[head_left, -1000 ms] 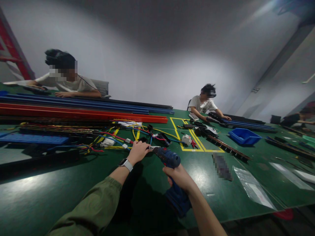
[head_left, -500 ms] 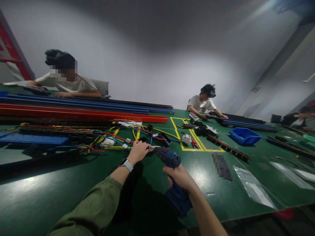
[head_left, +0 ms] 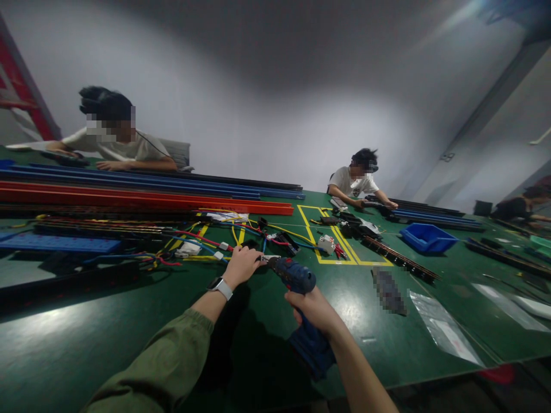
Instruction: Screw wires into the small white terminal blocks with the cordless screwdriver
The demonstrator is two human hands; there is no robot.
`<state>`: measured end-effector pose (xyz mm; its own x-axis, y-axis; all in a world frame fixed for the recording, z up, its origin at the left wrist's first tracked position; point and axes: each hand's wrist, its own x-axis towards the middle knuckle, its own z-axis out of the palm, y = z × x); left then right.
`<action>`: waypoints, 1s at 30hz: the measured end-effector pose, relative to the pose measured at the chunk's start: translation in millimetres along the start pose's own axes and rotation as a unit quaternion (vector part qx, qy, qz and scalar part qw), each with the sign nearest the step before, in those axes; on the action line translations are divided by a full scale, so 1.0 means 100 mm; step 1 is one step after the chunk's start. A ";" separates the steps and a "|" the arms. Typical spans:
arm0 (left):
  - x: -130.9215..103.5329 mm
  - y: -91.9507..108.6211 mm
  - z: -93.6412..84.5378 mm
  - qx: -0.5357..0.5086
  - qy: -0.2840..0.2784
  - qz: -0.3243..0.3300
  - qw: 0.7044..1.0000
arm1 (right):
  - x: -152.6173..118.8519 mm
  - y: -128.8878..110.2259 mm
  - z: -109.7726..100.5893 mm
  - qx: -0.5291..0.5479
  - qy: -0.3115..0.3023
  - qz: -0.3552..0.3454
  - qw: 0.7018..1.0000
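Over a green bench [head_left: 387, 344], a blue power drill [head_left: 297, 275] pointed leftward, clasped in the right hand [head_left: 318, 308], its tip beside the left hand [head_left: 243, 265], whose bent fingers hid any grip, near coloured wires [head_left: 202, 246], seemingly demanding steady alignment.

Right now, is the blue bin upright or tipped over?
Upright: the blue bin sits on the green table with its open top facing up and its inside walls showing.
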<state>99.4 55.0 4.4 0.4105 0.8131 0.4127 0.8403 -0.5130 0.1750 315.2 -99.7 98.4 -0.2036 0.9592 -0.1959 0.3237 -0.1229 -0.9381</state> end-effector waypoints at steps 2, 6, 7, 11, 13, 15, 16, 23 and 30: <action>0.00 0.00 0.01 0.002 0.001 -0.002 1.000 | 0.00 0.00 0.00 -0.001 -0.001 -0.001 1.000; 0.01 -0.01 0.02 0.007 0.001 -0.002 1.000 | 0.00 0.01 0.00 -0.003 0.003 0.010 1.000; 0.01 -0.01 0.03 0.007 0.002 -0.001 1.000 | 0.00 0.00 0.00 -0.003 0.005 0.012 1.000; 0.00 -0.01 0.03 0.005 0.005 0.002 1.000 | -0.02 -0.01 0.01 -0.004 0.008 0.011 1.000; 0.00 -0.01 0.02 0.003 0.006 0.001 1.000 | -0.03 -0.02 0.02 -0.003 0.012 0.015 1.000; -0.01 -0.01 0.01 0.003 0.008 0.002 1.000 | -0.03 -0.02 0.02 -0.001 0.014 0.019 1.000; -0.01 -0.01 0.01 0.003 0.010 0.004 1.000 | -0.02 -0.02 0.02 0.001 0.013 0.018 1.000; -0.01 0.00 -0.01 0.006 0.014 0.009 1.000 | 0.00 -0.01 0.00 -0.001 -0.004 -0.015 1.000; 0.00 0.00 0.00 0.005 0.006 0.004 1.000 | -0.02 -0.01 0.01 -0.002 0.007 0.013 1.000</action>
<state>98.9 55.2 4.4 0.4125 0.8063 0.4239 0.8411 -0.5159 0.1627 314.4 -101.3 99.6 -0.1819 0.9591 -0.2168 0.3333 -0.1472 -0.9312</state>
